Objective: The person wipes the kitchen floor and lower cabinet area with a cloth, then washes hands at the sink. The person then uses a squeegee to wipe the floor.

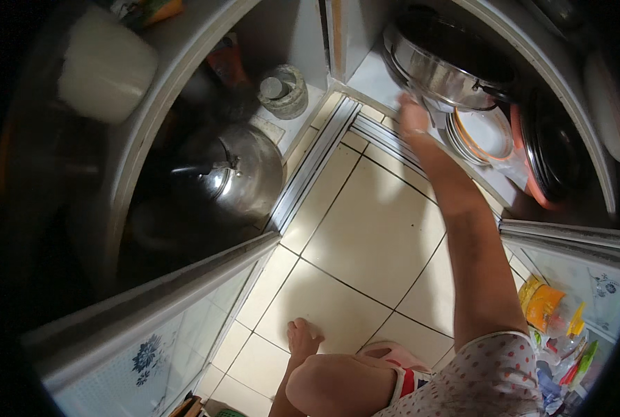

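Note:
My right hand (413, 115), blurred, reaches into the right-hand cabinet at the front edge of its white floor. Just beyond it stands a large steel pot (440, 68) with a dark handle. To the right of the hand is a stack of white bowls (484, 133), the top one with an orange rim. Whether the hand grips anything is not clear from the blur. My left hand (304, 338) hangs beside my bent knee over the floor, its fingers loosely curled and thumb apart, with nothing visible in it.
In the left cabinet are a stone mortar (284, 94) and a steel pot lid (250, 177). Black pans (560, 146) lean at the right. Cabinet doors (148, 339) stand swung out on both sides. A plastic jar (547, 307) and bags stand at the lower right on the tiles (372, 229).

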The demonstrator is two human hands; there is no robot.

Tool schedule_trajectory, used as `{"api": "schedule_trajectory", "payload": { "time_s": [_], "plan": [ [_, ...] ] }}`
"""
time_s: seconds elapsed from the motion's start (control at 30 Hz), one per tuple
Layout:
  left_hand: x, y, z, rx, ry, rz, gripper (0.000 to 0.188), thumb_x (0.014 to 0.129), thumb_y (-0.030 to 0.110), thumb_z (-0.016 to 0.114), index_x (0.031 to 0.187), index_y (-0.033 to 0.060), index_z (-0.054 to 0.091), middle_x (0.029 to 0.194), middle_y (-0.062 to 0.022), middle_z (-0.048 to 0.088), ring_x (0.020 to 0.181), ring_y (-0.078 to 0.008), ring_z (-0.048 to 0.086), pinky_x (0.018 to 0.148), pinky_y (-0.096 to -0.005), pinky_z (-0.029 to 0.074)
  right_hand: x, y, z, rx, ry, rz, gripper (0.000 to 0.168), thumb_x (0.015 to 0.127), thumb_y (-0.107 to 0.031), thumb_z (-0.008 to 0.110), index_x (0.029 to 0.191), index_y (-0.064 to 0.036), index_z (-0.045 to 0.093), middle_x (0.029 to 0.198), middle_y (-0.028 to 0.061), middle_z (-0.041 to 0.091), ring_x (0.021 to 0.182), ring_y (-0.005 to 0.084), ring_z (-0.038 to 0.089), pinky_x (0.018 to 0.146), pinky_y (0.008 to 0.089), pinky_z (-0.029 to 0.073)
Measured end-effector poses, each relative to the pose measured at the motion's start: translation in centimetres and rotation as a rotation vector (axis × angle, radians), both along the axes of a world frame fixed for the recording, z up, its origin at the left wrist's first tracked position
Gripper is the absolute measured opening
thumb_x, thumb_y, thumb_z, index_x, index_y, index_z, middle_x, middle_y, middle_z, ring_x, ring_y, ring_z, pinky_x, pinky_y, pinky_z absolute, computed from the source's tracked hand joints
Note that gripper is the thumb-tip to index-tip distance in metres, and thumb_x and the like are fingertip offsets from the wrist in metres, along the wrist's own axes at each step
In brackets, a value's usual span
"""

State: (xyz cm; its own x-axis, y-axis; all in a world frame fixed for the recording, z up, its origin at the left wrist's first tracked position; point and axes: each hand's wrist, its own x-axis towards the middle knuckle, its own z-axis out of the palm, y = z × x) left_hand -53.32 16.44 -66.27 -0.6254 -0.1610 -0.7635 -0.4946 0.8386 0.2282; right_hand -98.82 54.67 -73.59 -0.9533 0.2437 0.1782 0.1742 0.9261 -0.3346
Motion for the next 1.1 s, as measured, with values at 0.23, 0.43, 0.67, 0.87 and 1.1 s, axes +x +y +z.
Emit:
{"api": "schedule_trajectory", "payload": {
  "time_s": [0.23, 0.43, 0.67, 0.87, 1.1],
  "plan": [
    [0.2, 0.0, 0.1, -0.035, 0.014, 0.003, 0.063, 0.054, 0.012, 0.082, 0.103, 0.0023, 0.044, 0.107, -0.0182, 0.044, 0.100, -0.0366, 0.046, 0.084, -0.0436, 0.042, 0.8, -0.2, 0.8, 0.158, -0.166, 0.104, 0.025, 0.083, -0.011, 0.043, 0.102, -0.006, 0.059, 0.114, 0.0136, 0.056, 0.103, 0.0299, 0.054, 0.084, 0.0375, 0.046],
    [0.0, 0.2, -0.2, -0.007, 0.008, 0.018, 0.061, 0.056, 0.014, 0.079, 0.104, 0.0016, 0.044, 0.108, -0.0189, 0.043, 0.103, -0.0380, 0.044, 0.086, -0.0447, 0.041, 2.9, 0.4, -0.2, 0.143, 0.154, 0.162, 0.032, 0.080, -0.006, 0.042, 0.109, -0.002, 0.054, 0.114, 0.0134, 0.056, 0.103, 0.0292, 0.055, 0.087, 0.0373, 0.045],
    [-1.0, 0.7, 1.0, -0.016, -0.022, 0.024, 0.056, 0.057, 0.013, 0.078, 0.100, 0.0005, 0.044, 0.107, -0.0197, 0.042, 0.101, -0.0392, 0.044, 0.085, -0.0450, 0.041, 4.3, 1.2, 0.5, 0.152, 0.150, 0.062, 0.029, 0.080, -0.006, 0.046, 0.105, 0.004, 0.054, 0.117, 0.0183, 0.053, 0.111, 0.0294, 0.048, 0.095, 0.0347, 0.038],
    [-0.4, 0.3, 0.1, -0.022, -0.013, 0.010, 0.057, 0.057, 0.014, 0.079, 0.100, 0.0019, 0.044, 0.106, -0.0191, 0.042, 0.100, -0.0383, 0.045, 0.083, -0.0448, 0.042, 6.8, 1.3, 0.2, -0.197, 0.063, -0.012, 0.036, 0.088, -0.010, 0.036, 0.123, -0.004, 0.045, 0.128, 0.0146, 0.045, 0.117, 0.0282, 0.043, 0.095, 0.0351, 0.039],
    [-0.4, 0.1, 0.3, -0.024, -0.012, 0.035, 0.057, 0.058, 0.015, 0.079, 0.100, 0.0014, 0.044, 0.108, -0.0197, 0.042, 0.100, -0.0377, 0.045, 0.083, -0.0447, 0.042, 3.4, -3.9, 5.6, -0.099, -0.223, 0.220, 0.035, 0.091, -0.019, 0.036, 0.120, 0.000, 0.045, 0.127, 0.0175, 0.044, 0.118, 0.0319, 0.040, 0.098, 0.0346, 0.035]
  ]
}}
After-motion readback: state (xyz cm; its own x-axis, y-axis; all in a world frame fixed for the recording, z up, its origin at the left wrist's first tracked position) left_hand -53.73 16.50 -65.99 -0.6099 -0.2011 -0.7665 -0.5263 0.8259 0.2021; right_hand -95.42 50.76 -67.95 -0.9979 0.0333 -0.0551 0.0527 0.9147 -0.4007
